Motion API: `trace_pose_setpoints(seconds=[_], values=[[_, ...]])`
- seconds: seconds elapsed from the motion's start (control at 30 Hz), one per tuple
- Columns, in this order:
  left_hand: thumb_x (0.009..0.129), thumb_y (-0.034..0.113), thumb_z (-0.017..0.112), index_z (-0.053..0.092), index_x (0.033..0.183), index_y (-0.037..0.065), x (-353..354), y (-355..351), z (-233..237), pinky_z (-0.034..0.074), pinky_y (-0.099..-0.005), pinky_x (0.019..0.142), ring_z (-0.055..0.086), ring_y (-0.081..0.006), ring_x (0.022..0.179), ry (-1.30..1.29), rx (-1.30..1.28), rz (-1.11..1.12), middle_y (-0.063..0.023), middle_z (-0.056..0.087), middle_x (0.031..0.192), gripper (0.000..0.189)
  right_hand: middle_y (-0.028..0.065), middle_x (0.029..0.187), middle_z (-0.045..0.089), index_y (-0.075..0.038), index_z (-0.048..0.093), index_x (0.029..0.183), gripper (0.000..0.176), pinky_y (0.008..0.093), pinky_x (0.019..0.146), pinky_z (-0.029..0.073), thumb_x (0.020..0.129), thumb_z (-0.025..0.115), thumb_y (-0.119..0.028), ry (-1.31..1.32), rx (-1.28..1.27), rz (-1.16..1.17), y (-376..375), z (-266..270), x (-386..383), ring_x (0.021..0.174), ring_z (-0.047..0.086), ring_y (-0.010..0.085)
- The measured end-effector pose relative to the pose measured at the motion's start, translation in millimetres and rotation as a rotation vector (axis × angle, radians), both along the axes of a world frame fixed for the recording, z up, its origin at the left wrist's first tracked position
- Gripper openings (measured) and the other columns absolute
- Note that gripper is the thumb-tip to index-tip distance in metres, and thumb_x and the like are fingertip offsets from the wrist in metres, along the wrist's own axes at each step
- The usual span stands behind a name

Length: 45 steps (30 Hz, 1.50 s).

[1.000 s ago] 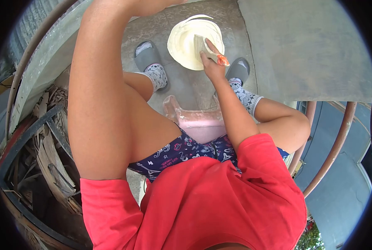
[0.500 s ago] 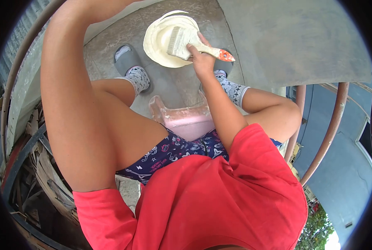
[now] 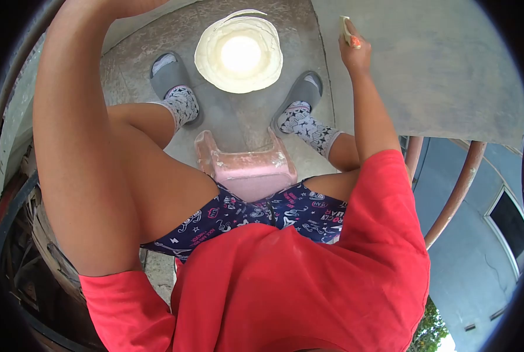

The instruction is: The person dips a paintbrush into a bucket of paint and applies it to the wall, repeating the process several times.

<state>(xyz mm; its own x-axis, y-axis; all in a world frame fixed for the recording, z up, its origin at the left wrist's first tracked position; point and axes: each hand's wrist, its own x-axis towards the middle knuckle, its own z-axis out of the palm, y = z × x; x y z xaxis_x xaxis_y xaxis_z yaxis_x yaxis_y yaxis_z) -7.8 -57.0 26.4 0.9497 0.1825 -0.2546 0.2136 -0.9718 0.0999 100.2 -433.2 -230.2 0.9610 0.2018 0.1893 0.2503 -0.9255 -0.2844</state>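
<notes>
My right hand [image 3: 357,54] is closed around a paintbrush [image 3: 344,26], seen nearly edge-on, with its orange-marked handle end towards me. It is up at the grey panel [image 3: 438,70] on the right; whether the bristles touch the surface cannot be made out. A round container of cream-white paint [image 3: 238,53] stands on the floor between my feet, its rim coated and its middle glaring bright. My left arm reaches up past the top left edge, and its hand is out of the frame.
A worn pink plastic stool [image 3: 253,167] is under me, between my legs. Grey slippers [image 3: 300,97] are on both feet. Rusty curved rails [image 3: 458,190] stand at the right, before a blue-grey building. Broken wood and a dark metal frame lie at the lower left.
My right hand has moved away from above the paint container to the right, up to the grey panel, with the brush still in it. The container is now uncovered. The view has shifted slightly.
</notes>
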Motion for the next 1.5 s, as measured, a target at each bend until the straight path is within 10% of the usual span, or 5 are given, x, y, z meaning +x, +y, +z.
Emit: trace_pose_setpoints(seconds=[0.43,0.67,1.0,1.2,1.5], values=[[0.085,0.033,0.063,0.058,0.124,-0.001,11,-9,13,0.048,-0.0387,0.094,0.063,-0.0332,0.107,0.023,-0.064,-0.057,-0.0236,0.064,0.114,0.052,0.0126,0.087,0.067,-0.020,0.057,0.129,0.050,0.0452,0.069,0.053,0.081,0.064,-0.010,0.091,-0.377,0.175,0,-19,-3,0.078,0.065,0.0338],[0.085,0.031,0.065,0.057,0.124,-0.002,18,3,33,0.049,-0.0376,0.093,0.063,-0.0327,0.107,0.163,-0.336,-0.056,-0.0239,0.064,0.113,0.052,0.0119,0.077,0.065,-0.011,0.062,0.122,0.043,0.0400,0.058,0.052,0.080,0.063,-0.007,-0.394,-0.049,0.069,3,80,24,0.065,0.064,0.0293],[0.085,0.032,0.065,0.057,0.124,-0.002,9,-6,13,0.049,-0.0371,0.093,0.063,-0.0324,0.107,0.067,-0.098,-0.049,-0.0228,0.065,0.112,0.053,0.0133,0.084,0.064,-0.021,0.055,0.132,0.051,0.0453,0.065,0.053,0.082,0.061,-0.010,-0.034,-0.342,0.065,-5,-16,24,0.074,0.065,0.0325],[0.084,0.034,0.065,0.058,0.123,-0.003,14,-9,14,0.049,-0.0375,0.093,0.063,-0.0330,0.107,0.073,-0.131,-0.066,-0.0227,0.065,0.112,0.054,0.0149,0.084,0.067,-0.016,0.062,0.124,0.040,0.0423,0.066,0.053,0.084,0.061,-0.015,-0.294,-0.011,-0.015,14,64,22,0.075,0.066,0.0317],[0.086,0.046,0.063,0.053,0.131,0.002,29,36,-51,0.045,-0.0378,0.093,0.059,-0.0308,0.106,0.069,-0.269,-0.169,-0.0220,0.061,0.117,0.063,0.0127,0.089,0.067,-0.030,0.054,0.131,0.047,0.0477,0.072,0.053,0.085,0.058,-0.021,0.209,-0.447,-0.048,-13,-61,-14,0.081,0.067,0.0355]])
